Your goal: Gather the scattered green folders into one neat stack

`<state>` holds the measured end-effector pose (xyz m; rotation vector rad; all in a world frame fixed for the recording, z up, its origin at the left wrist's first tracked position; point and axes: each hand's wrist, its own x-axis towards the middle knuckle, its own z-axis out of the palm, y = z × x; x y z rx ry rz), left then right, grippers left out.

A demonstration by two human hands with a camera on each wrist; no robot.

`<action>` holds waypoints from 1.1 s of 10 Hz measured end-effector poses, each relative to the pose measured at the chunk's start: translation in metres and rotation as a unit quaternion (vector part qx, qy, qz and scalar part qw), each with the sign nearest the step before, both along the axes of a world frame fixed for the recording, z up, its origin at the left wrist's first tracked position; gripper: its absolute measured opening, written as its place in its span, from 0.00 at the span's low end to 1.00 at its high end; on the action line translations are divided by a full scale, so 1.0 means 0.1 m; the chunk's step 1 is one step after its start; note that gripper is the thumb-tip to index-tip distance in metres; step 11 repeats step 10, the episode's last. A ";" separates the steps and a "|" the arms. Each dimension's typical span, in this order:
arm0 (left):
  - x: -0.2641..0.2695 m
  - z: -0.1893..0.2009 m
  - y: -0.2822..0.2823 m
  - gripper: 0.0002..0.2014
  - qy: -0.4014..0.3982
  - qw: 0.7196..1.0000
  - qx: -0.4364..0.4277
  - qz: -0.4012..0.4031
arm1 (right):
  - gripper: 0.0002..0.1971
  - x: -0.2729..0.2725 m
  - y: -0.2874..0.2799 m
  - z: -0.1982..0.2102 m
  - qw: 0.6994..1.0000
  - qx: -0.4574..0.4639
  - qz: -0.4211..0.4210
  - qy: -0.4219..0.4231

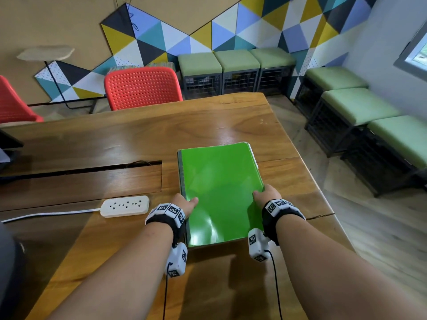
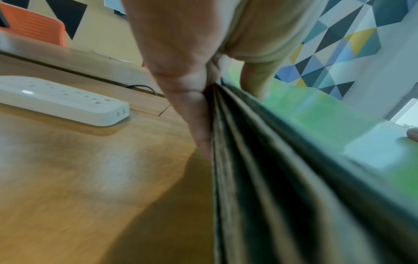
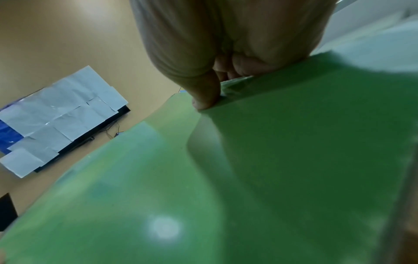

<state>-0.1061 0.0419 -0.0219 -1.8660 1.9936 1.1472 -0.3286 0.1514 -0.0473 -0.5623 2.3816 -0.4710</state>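
Head view: wooden table (image 1: 208, 125), patterned wall (image 1: 231, 31); both hands' fingers (image 2: 199, 114) grip the folder stack (image 1: 219, 190).

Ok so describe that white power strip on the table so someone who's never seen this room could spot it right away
Start at the long wooden table and find the stack of green folders that both hands grip near its front edge. Just left of the left hand lies the power strip, flat on the wood below a long slot in the tabletop. It is the only white thing on the table, a socket bar trailing a white cord leftwards.
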 end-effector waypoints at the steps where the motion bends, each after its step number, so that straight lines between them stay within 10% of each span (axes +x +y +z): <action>1: -0.19 0.00 -0.07 0.35 -0.002 1.000 -0.003 -0.001 | 0.18 -0.17 -0.08 -0.04 1.000 0.002 0.001 0.007; 7: -0.56 -0.38 -0.64 0.30 -0.131 0.990 -0.025 -0.034 | 0.26 -0.41 -0.64 -0.51 0.993 0.092 0.032 0.060; 11: -0.56 -0.10 -0.65 0.20 -0.024 0.999 0.041 -0.009 | 0.28 -0.38 -0.55 -0.29 0.997 0.068 0.017 0.012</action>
